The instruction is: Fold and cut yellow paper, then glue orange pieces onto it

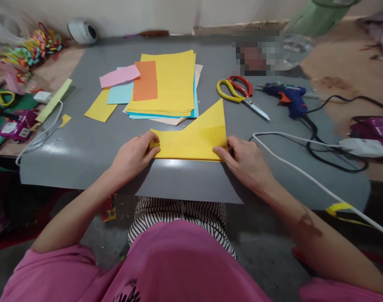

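Note:
A folded sheet of yellow paper (188, 144) is stretched between my two hands above the near part of the grey table cover. Its fold runs straight along the near edge, and a pointed corner rises at the right. My left hand (135, 153) pinches the left end between thumb and fingers. At the right end my right hand (246, 159) grips the paper, the thumb on top and the fingers partly hidden. Just beyond lies a stack of yellow and blue sheets (175, 84), with an orange strip (145, 82) on it.
Right of the stack are scissors (241, 96) and a blue glue gun (287, 96) with a black cord. A white cable (292, 161) crosses the right side. Pink paper (120, 76) overlaps the stack's left edge. Another pair of scissors (4, 98) lies far left.

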The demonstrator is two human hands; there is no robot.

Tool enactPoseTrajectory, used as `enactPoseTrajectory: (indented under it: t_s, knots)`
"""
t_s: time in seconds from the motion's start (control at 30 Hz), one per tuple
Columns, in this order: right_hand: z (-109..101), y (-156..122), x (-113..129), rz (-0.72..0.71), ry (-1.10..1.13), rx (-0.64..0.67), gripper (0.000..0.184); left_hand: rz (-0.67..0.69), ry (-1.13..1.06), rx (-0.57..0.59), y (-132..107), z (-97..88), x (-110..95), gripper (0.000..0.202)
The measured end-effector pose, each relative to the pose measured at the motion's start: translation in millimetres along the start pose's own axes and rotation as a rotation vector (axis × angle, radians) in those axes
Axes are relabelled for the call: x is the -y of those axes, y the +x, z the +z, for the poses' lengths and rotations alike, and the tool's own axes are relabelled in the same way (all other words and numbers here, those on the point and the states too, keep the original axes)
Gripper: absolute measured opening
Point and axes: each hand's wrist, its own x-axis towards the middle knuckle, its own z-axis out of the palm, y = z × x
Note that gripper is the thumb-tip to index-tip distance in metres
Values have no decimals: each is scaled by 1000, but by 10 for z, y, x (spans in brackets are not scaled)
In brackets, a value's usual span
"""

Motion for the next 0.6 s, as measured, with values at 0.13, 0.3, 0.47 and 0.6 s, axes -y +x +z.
enactPoseTrajectory:
  t_s: [0.13,0.3,0.47,0.6]
  knots:
    - [-2,7,7,20,14,17,30,-36,-42,33,6,-30,-23,17]
    - [9,-18,11,0,-4,-7,30,-19,-25,21,-9,10,-9,20]
    - [19,-28,11,0,-25,-8,31,257,192,-210,-26,94,64,36]
    - [16,-27,17,-2,-16,-3,31,634,331,-112,10,32,42,61]
